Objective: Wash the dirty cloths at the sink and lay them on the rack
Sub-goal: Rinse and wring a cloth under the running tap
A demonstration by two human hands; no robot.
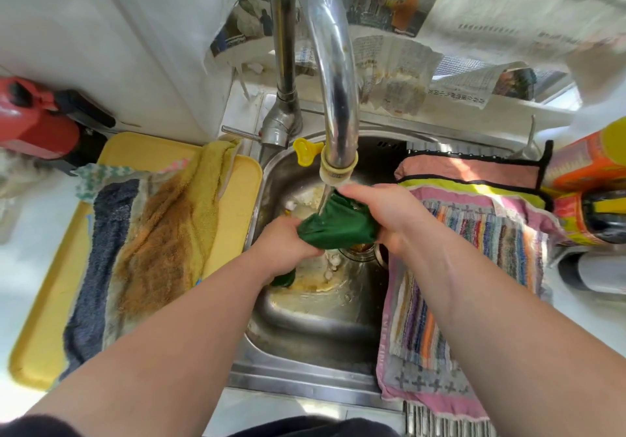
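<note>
Both hands grip the green cloth (333, 230) under the running tap (333, 98) over the sink (305, 321); left hand (288, 245) clenches its near-left end; right hand (382, 215) its far-right end.

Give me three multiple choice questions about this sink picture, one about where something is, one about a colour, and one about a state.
1. Where does the brown-stained yellow towel lie?
A. On the yellow tray left of the sink
B. In the sink basin
C. Over the tap

2. What colour is the cloth held under the tap?
A. Red
B. Green
C. White

3. How is that cloth held?
A. By the left hand only
B. By the right hand only
C. By both hands

Answers: 1 A, it is spread on the tray beside the basin. 2 B, the bunched cloth is dark green. 3 C, one hand grips each end under the water stream.
</note>
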